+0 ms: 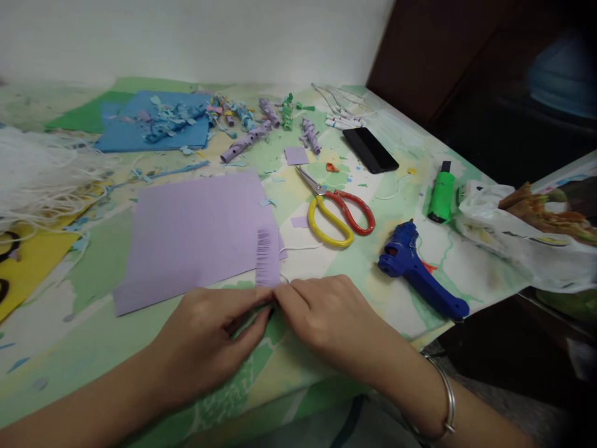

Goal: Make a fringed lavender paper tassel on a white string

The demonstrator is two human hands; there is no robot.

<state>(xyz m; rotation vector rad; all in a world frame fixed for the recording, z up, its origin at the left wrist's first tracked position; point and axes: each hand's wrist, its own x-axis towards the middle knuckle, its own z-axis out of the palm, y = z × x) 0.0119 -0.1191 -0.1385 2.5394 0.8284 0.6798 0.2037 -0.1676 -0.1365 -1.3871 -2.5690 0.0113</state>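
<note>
A purple paper strip (267,258) with a row of fine slits runs away from my fingers and overlaps a larger sheet of purple paper (196,218). Its near end is pinched between the fingertips of my left hand (209,333) and my right hand (326,317), which meet there. Both hands are closed, and the pinched end is mostly hidden by the fingers. A white string (303,247) lies just beyond my right hand. Farther on are scissors (333,211) with one yellow and one red handle, blades apart.
Right of my hands lie a blue glue gun (420,270), a green utility knife (441,194), a black phone (370,149) and a plastic bag (517,242). Curled paper pieces (247,140) and blue sheets (135,127) are at the back. White strings (41,168) pile up at left.
</note>
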